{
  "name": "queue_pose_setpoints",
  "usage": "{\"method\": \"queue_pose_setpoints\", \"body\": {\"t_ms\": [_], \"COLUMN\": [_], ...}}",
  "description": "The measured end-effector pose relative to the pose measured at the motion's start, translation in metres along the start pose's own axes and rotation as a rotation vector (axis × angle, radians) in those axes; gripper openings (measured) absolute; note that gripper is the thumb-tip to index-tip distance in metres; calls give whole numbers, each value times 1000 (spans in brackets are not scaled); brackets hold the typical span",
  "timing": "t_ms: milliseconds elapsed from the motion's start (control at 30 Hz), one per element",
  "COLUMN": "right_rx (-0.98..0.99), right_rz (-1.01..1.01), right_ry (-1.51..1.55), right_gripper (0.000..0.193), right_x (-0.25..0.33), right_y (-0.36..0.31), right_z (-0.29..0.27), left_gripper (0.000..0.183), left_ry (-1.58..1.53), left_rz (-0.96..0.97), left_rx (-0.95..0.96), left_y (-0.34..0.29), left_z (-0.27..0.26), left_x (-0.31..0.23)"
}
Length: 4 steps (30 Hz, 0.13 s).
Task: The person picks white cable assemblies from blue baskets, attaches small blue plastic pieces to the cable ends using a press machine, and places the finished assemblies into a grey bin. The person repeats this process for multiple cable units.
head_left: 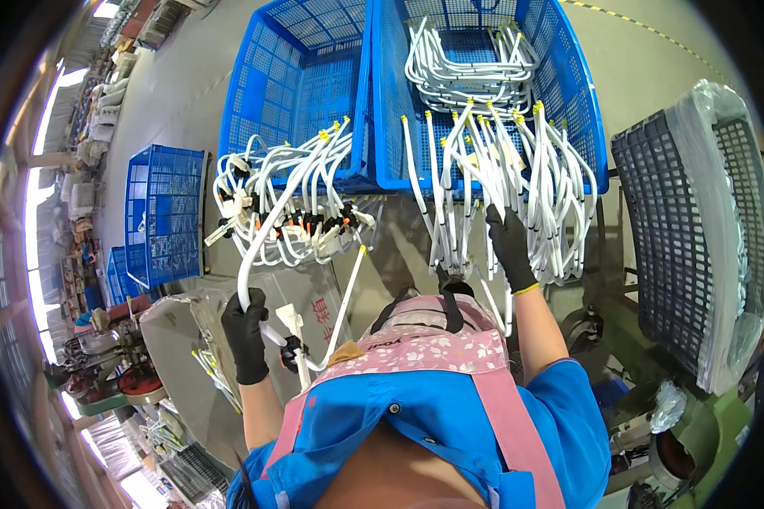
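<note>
My left hand (244, 327), in a black glove, grips a long bent white tube (267, 225) that arches up toward the blue crates. My right hand (511, 246), also black-gloved, reaches up into a hanging bunch of white tubes with yellow tips (501, 187) that drape over the front rim of the right blue crate (581, 127), its fingers closed around one of them. A second bundle of white tubes with black and orange fittings (293, 212) hangs off the left blue crate (246, 93).
A coil of white tubes (471, 64) lies inside the right crate. A black crate wrapped in clear plastic (696, 246) stands at the right. More blue crates (163, 212) are on the floor at left, beside a metal machine table (178, 339).
</note>
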State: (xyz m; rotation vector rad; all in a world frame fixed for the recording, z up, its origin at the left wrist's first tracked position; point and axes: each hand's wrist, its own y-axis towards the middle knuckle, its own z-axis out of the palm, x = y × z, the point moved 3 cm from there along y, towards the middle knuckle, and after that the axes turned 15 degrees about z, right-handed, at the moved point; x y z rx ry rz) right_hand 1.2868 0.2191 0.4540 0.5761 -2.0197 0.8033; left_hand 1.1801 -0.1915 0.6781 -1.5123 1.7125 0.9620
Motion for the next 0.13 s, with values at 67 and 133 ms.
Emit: {"method": "queue_pose_setpoints", "body": {"t_ms": [67, 133], "right_rx": [87, 109], "right_rz": [176, 171], "right_ry": [40, 106], "right_gripper": [39, 40], "right_x": [22, 49], "right_y": [-16, -42], "right_z": [-12, -23], "left_gripper": [13, 11], "left_ry": [35, 43], "left_rz": [-71, -103], "left_rx": [37, 69], "left_y": [0, -2], "left_z": [-3, -12], "left_x": [2, 3]}}
